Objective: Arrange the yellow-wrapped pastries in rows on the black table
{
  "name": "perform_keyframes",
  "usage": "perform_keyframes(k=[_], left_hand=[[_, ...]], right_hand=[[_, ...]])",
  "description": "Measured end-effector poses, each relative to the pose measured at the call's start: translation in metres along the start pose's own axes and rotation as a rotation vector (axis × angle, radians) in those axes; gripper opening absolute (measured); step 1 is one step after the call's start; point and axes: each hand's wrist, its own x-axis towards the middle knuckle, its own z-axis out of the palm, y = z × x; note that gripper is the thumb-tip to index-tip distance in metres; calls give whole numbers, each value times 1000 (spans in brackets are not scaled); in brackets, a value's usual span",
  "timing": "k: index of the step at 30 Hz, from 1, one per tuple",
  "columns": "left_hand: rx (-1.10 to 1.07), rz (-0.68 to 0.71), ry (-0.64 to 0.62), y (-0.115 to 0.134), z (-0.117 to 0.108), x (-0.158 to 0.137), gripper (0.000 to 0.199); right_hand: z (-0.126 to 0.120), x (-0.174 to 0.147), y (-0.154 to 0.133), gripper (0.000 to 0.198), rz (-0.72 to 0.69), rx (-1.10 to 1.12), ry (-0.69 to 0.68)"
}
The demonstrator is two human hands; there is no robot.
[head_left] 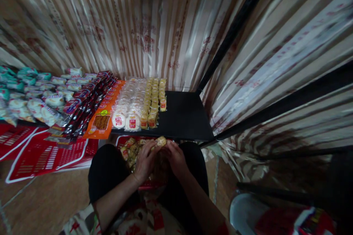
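Between my two hands is a small yellow wrapped snack (161,141), pinched just past the front edge of the black shelf (183,115). The fingers of my left hand (145,159) close on its left side. My right hand (177,157) grips it from the right, fingertips bent inward. Beneath them a red basket (153,183) sits between my knees, holding more wrapped snacks (129,150) of a similar yellow look; my hands cover part of it. On the shelf, rows of yellow packets (153,99) stand beside rows of round white packets (132,121).
Further left lie an orange bag (99,117), dark red packets (85,99), white packets (44,108) and green packets (16,77). Red baskets (52,152) stand below the shelf. A striped curtain (154,25) hangs behind, with black posts (234,33) at right. A pale bucket (245,209) is lower right.
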Motion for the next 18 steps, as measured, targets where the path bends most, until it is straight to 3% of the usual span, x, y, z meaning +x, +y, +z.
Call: perform_keyframes(k=[4,7,9,12,15,18], left_hand=[[60,209,-25,-2,-11,13,37],[9,194,-7,3,-13,28,36],[-97,43,-3,10,-10,38,35],[-325,-331,-31,25,-1,53,31],[-620,-734,-41,35,9,68,37],[-822,-961,-66,37,16,82,42]], right_hand=[[-3,-1,-16,34,5,-24,-1],[-5,0,-28,40,16,-64,-15],[-6,3,-37,41,5,-88,-18],[-11,13,-49,43,-47,-166,-30],[-19,28,-58,44,-133,-355,-58],[-28,42,-65,34,-284,-611,-38]])
